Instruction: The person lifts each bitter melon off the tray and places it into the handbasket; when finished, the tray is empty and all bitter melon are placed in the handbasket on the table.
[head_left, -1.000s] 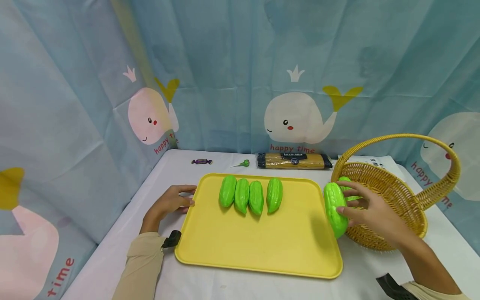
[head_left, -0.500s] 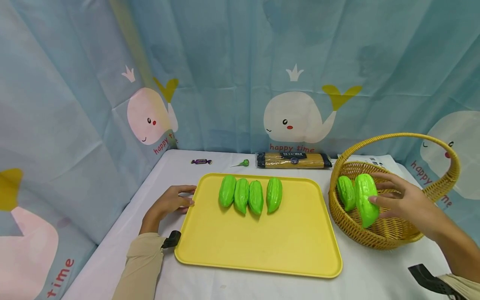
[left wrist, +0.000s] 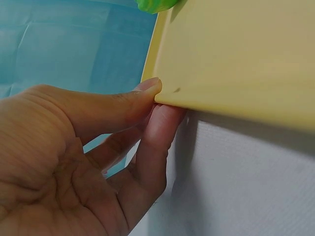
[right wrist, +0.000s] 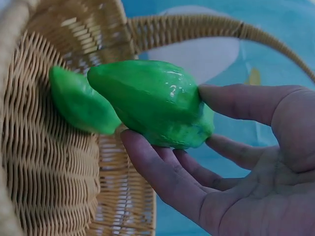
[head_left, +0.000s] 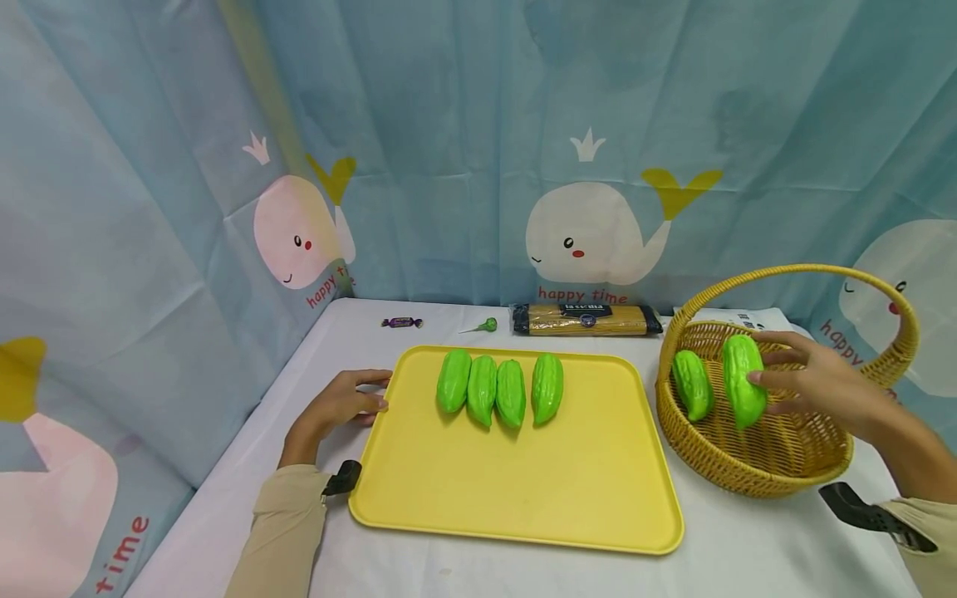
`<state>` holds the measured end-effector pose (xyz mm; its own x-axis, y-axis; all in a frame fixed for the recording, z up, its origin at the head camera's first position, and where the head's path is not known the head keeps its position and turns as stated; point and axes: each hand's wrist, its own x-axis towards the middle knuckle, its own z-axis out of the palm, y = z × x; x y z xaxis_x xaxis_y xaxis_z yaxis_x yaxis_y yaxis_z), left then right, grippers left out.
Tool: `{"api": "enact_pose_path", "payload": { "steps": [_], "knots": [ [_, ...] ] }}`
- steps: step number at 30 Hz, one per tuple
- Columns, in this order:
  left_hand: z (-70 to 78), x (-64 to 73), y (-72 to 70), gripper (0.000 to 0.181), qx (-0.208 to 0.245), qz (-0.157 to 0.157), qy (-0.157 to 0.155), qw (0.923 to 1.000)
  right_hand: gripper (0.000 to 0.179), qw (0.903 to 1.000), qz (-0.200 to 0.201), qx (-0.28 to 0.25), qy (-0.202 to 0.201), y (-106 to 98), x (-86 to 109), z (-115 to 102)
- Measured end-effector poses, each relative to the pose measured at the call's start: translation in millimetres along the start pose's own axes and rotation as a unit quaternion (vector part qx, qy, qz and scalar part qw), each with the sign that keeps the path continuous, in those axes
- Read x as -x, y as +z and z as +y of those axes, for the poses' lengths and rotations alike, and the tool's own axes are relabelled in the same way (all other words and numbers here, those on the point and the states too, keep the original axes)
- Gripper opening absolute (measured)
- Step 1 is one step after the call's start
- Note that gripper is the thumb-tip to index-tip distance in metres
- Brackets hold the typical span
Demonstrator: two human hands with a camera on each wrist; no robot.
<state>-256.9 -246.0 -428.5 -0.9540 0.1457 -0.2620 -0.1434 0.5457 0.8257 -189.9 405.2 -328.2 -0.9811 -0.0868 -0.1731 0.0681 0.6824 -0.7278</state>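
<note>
My right hand [head_left: 833, 389] grips a bright green, bumpy bitter melon [head_left: 743, 378] between thumb and fingers, holding it within the rim of the wicker basket [head_left: 718, 469]. Another bitter melon [head_left: 692, 386] lies in the basket's left side, and the right wrist view shows it behind the held bitter melon [right wrist: 152, 101]. On the left, my left hand [head_left: 345, 400] pinches the edge of the yellow tray [head_left: 516, 490]. In the left wrist view its thumb is on the rim and a finger is underneath. Several bitter melons [head_left: 497, 392] lie in a row across the tray's far half.
Behind the tray lie a wrapped candy [head_left: 402, 322], a small green-headed item [head_left: 488, 325] and a pack of spaghetti [head_left: 587, 321]. The basket's tall handle [head_left: 792, 270] arches over it. A printed curtain [head_left: 449, 166] hangs along the table's back edge.
My right hand has carried the bitter melon rightward from the tray's right edge to the basket, then slightly farther back. The left hand and tray have stayed put.
</note>
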Motion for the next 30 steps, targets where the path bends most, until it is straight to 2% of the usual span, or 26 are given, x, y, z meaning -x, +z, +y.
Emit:
{"api": "enact_pose_path", "payload": {
  "steps": [4, 11, 17, 22, 30],
  "knots": [
    [-1.0, 0.1, -0.1, 0.062, 0.002, 0.0, 0.0, 1.0, 0.085, 0.9996, -0.022, -0.015, 0.005, -6.7, -10.6, 7.7],
    [-1.2, -0.9, 0.2, 0.061, 0.0, 0.002, -0.002, 1.0, 0.086, 0.9958, -0.054, -0.074, 0.009, -14.6, -29.1, 25.0],
    [-1.0, -1.4, -0.2, 0.061, -0.005, 0.005, -0.004, 1.0, 0.089, 0.9923, -0.075, -0.096, 0.02, -18.0, -40.8, 36.7],
    [-1.8, -1.1, 0.4, 0.061, -0.007, 0.006, -0.001, 1.0, 0.09, 0.9883, -0.11, -0.1, 0.034, -17.0, -49.2, 43.2],
    [-1.1, -0.5, 0.2, 0.061, -0.002, 0.005, -0.001, 1.0, 0.085, 0.9882, -0.122, -0.084, 0.039, -12.3, -59.4, 47.6]
  ]
}}
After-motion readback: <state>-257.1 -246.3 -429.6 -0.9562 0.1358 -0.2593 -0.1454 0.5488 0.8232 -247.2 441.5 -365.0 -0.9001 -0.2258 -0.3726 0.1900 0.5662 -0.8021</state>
